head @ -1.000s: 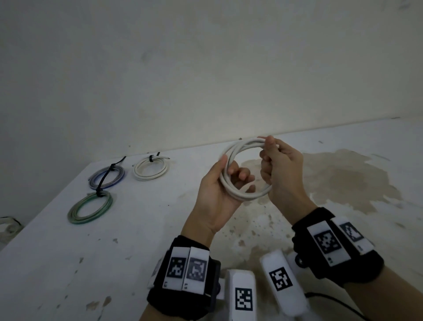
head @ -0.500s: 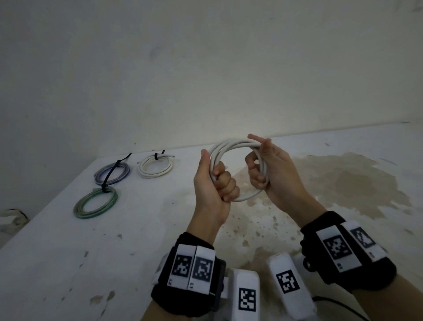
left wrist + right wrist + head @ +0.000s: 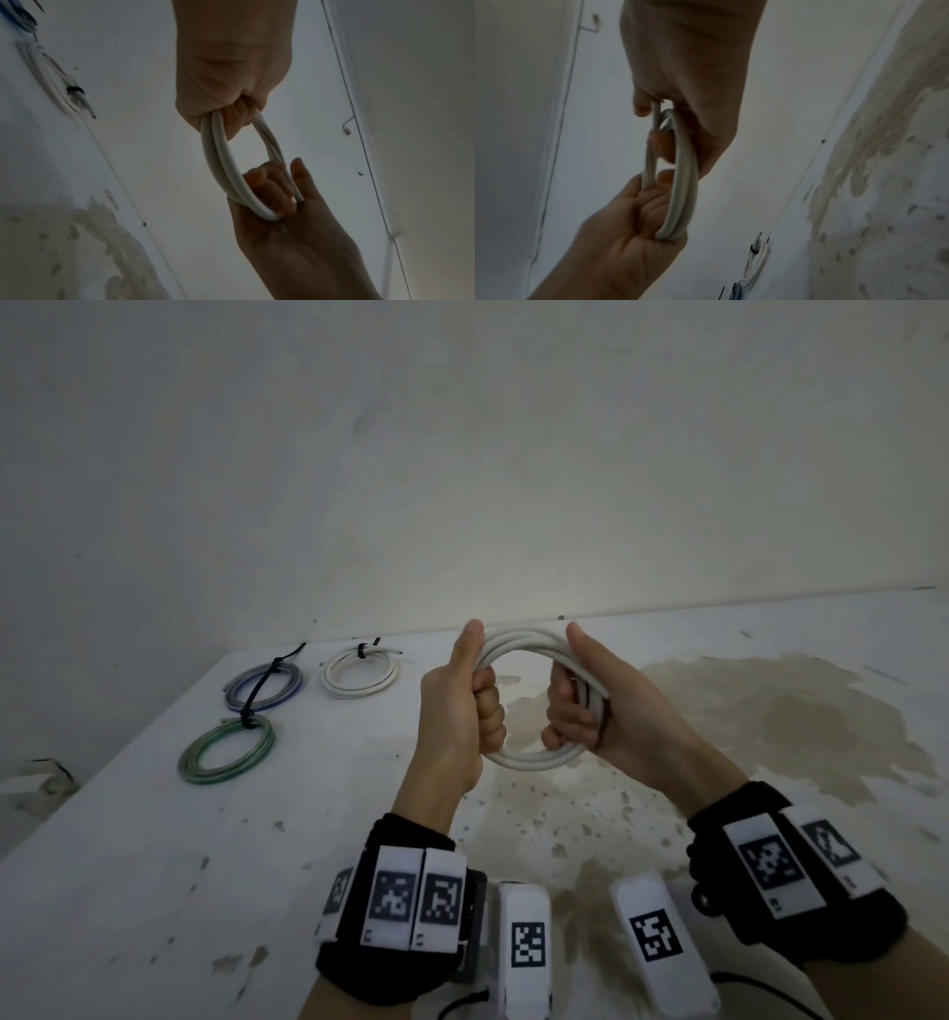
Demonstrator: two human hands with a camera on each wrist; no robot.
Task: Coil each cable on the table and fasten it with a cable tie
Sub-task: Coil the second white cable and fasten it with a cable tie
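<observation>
Your left hand (image 3: 462, 711) grips the left side of the white cable coil (image 3: 534, 757), fingers (image 3: 490, 706) curled tight through the loop, thumb laid straight up along its outer edge. Your right hand (image 3: 601, 706) grips the right side, fingers (image 3: 567, 711) wrapped round the bundled turns, thumb raised over the top arc. The coil is held upright in the air above the desk (image 3: 154, 865), between both hands, touching nothing else. Left wrist view: one cut end of the cable lies by your right hand's fingers (image 3: 270, 182); no tie visible on this coil. Far left on the desk lie three finished coils: the white tied coil (image 3: 359, 672), the blue-grey coil (image 3: 264, 685) beside it, the green coil (image 3: 226, 749) nearest you. A black cable tie (image 3: 257, 693) crosses the blue-grey coil. A brown stain (image 3: 770, 711) marks the desk to the right.
</observation>
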